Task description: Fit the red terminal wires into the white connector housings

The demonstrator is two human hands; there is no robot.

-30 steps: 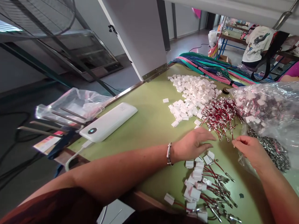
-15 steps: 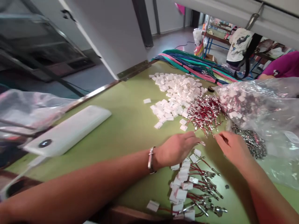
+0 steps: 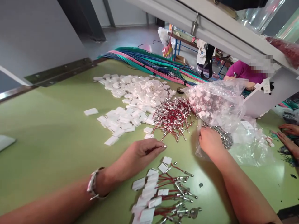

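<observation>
At the left edge of the frame, a bit of a white thing (image 3: 6, 142) sits on the green table (image 3: 58, 127). Next, low and left of the middle, comes the left hand (image 3: 140, 157). Its thumb and finger are pinched together on a small shiny tip (image 3: 164, 146), which pokes out just past them. Above this hand is a big pile of white bits (image 3: 130, 96). Below it, at the bottom middle, lie white bits with red wires (image 3: 151, 193) and metal ends. Near the middle, just above the shiny tip, is a heap of red wires (image 3: 174, 115), not touched by the right hand.

Right of the middle, the right hand (image 3: 211, 141) reaches to the dark metal bits (image 3: 225, 138) by the clear plastic (image 3: 253, 152). Its fingertips are hidden, so I cannot tell if they grip one. The step looks like getting a metal bit while the left hand holds the tip. The next move seems to call for a small, neat pinch. At the far right, another person's hands (image 3: 289, 141) rest near dark wires.
</observation>
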